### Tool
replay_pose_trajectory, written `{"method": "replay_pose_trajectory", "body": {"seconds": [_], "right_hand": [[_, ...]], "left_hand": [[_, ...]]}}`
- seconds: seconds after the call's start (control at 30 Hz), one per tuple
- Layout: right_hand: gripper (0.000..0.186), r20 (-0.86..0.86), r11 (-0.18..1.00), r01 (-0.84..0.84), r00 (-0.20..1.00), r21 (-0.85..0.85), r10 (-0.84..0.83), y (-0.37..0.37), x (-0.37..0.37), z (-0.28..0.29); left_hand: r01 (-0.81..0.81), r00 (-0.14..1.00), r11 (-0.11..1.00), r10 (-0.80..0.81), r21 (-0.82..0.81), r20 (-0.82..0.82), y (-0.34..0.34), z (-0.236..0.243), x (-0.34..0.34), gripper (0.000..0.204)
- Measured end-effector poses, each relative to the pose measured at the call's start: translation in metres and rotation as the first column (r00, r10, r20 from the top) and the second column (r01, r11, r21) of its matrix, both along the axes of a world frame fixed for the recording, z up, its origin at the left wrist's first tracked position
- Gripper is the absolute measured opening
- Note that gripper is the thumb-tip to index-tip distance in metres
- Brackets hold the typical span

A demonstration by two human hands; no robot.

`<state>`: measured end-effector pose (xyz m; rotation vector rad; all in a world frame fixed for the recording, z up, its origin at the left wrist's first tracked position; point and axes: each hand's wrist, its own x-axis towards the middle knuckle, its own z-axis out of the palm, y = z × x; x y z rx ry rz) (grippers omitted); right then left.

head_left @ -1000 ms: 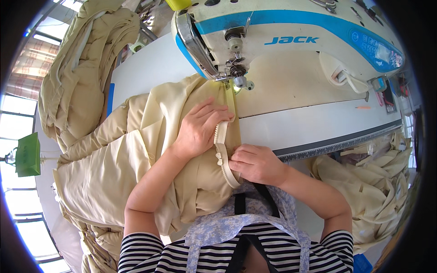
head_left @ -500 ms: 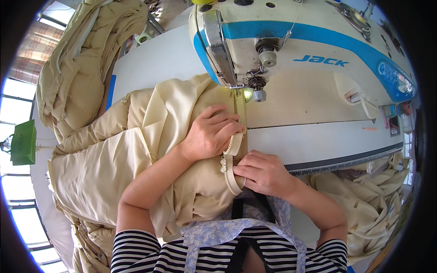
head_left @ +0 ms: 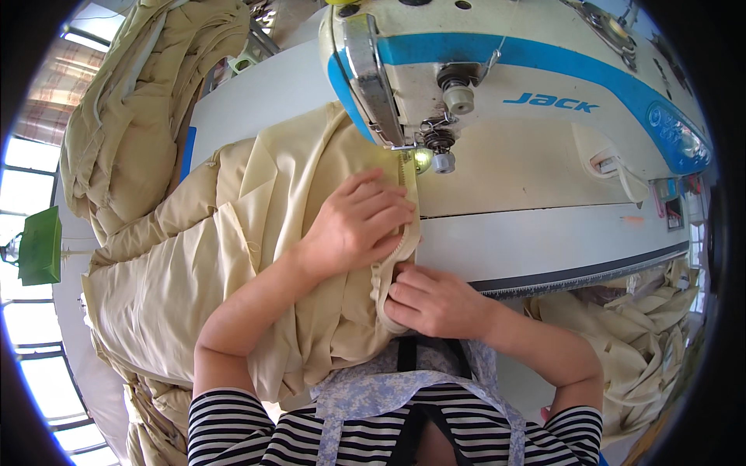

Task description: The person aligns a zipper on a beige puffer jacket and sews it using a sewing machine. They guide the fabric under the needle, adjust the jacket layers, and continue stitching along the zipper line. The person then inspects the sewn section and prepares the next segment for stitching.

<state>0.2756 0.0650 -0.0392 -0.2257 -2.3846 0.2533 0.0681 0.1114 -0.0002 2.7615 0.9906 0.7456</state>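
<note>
A beige quilted garment lies under the white and blue sewing machine, whose lit needle area meets a zipper tape along the garment's right edge. My left hand rests on the garment and tape just below the presser foot, its fingers spread and slightly bent. My right hand is closed on the lower part of the tape near the worktable's front edge, where the tape curves beside several small pale pieces that look like zipper pulls.
Folded beige pieces are piled at the upper left, with more beige fabric at the lower right. A green card or box stands at the left. A ruler strip runs along the front edge of the worktable.
The garment has shifted up toward the machine. My left hand's fingers have loosened and spread, and the zipper tape under them lies straighter. My right hand has moved slightly leftward with the tape.
</note>
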Motion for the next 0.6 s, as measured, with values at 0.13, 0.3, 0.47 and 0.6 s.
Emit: {"method": "replay_pose_trajectory", "body": {"seconds": [0.13,0.3,0.47,0.6], "right_hand": [[0.022,-0.122,0.986,0.017,0.992,-0.163,-0.037,-0.018,0.010,-0.011],[0.025,-0.128,0.903,0.052,0.985,-0.427,-0.118,-0.020,0.016,-0.012],[0.023,-0.119,0.901,0.041,0.988,-0.431,-0.101,-0.019,0.017,-0.011],[0.026,-0.132,0.893,0.030,0.986,-0.448,-0.100,-0.019,0.016,-0.015]], "left_hand": [[-0.102,0.990,0.995,0.102,0.002,-0.099,-0.044,0.002,0.009,0.031],[-0.107,0.982,0.994,0.106,-0.001,-0.157,-0.044,0.002,0.009,0.026],[-0.086,0.982,0.995,0.092,0.042,-0.164,-0.037,0.003,0.011,0.024],[-0.076,0.986,0.996,0.082,0.051,-0.144,-0.033,0.000,0.011,0.025]]}}
